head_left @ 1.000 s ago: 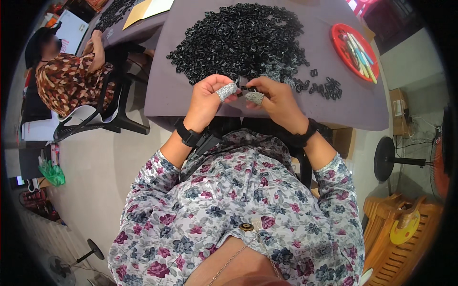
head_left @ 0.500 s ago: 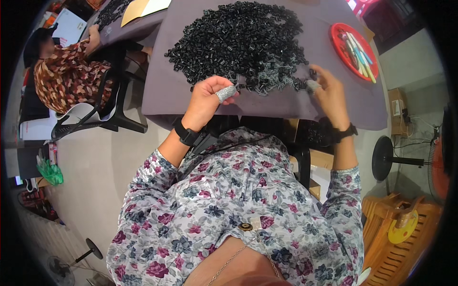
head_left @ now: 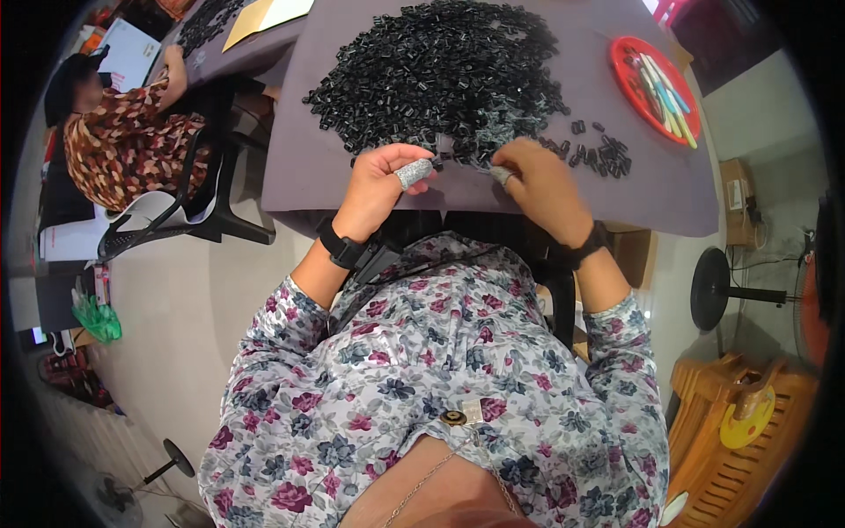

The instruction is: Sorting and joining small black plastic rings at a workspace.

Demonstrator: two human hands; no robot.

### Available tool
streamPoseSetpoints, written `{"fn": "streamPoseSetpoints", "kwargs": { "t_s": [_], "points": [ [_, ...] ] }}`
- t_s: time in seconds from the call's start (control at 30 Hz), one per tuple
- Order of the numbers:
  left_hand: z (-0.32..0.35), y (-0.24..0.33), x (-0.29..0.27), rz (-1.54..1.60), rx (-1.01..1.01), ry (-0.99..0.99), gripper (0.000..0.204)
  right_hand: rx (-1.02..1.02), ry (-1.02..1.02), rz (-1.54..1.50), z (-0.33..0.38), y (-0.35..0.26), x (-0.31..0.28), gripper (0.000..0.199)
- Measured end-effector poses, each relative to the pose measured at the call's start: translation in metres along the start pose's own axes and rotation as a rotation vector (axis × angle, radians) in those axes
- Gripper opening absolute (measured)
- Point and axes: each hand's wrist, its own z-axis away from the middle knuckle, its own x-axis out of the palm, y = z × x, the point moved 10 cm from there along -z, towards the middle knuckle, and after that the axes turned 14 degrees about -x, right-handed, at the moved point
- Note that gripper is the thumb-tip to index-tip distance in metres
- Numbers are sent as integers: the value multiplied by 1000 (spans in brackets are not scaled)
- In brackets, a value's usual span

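Right now your left hand (head_left: 380,180) pinches something small at its taped thumb, too small to identify, while your right hand (head_left: 537,180) picks with narrowed fingers at the near edge of the pile of black parts (head_left: 440,75) on the grey table (head_left: 299,167). Likely you're fetching 1 more piece; bring both hands together next.

Floor (head_left: 189,299): you stand over pale, smooth flooring, lit evenly.
Counter (head_left: 678,198): grey-purple cloth, spreading far ahead of you.
Left: black chair (head_left: 189,207), a second counter (head_left: 255,44) beyond.
Right: black fan stand (head_left: 731,289); orange wooden furniture (head_left: 748,440) near you.
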Motion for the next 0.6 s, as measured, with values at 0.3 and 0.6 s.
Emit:
{"fn": "streamPoseSetpoints", "kwargs": {
  "t_s": [0.3,0.6],
  "points": [
    [1,-7,-2,40,-5,-23,17,-116,21,9,-37,-6,21,31],
    [-4,-6,-3,-7,-1,-35,17,-132,-20,2,-31,-12,20,24]
  ]
}}
